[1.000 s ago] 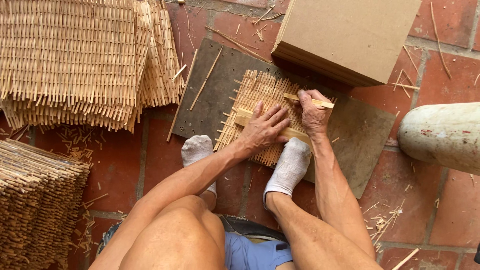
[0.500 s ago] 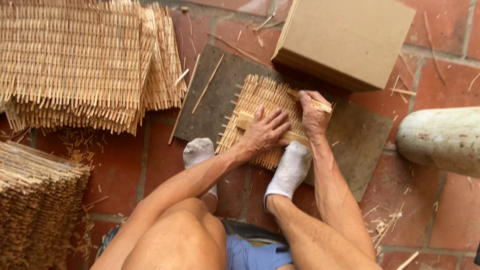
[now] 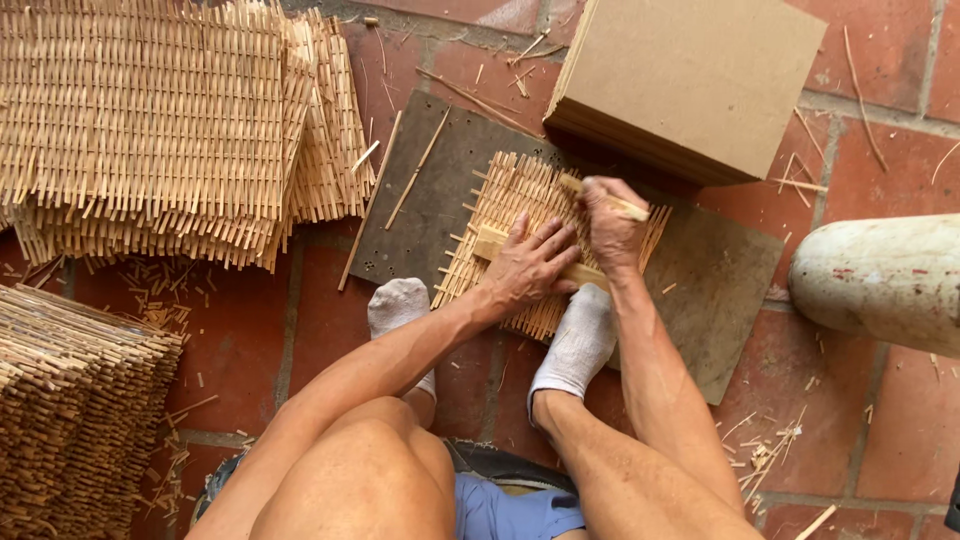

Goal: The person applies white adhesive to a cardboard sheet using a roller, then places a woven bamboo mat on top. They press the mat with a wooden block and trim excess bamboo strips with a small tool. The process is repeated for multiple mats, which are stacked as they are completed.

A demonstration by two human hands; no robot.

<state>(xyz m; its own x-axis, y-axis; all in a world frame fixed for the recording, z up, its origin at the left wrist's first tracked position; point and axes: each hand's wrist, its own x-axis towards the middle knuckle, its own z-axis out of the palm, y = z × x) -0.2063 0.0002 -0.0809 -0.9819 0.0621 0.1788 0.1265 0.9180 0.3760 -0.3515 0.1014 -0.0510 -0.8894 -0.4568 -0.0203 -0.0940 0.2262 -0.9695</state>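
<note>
A small woven bamboo mat (image 3: 510,205) lies on a dark board (image 3: 715,285) on the brick floor. My left hand (image 3: 530,265) presses flat on a pale wooden block (image 3: 492,241) lying across the mat, fingers spread. My right hand (image 3: 610,225) is closed around a short bamboo stick (image 3: 625,207) at the mat's right side. Both socked feet rest at the board's near edge, the right foot (image 3: 575,345) on the mat's near edge.
A big pile of finished woven mats (image 3: 170,120) lies at the upper left, another stack (image 3: 70,400) at the lower left. A stack of cardboard sheets (image 3: 700,75) sits behind the board. A whitish cylinder (image 3: 880,280) lies at right. Loose slivers litter the bricks.
My hands have stayed on the mat with only slight shifts; the view has drifted a little.
</note>
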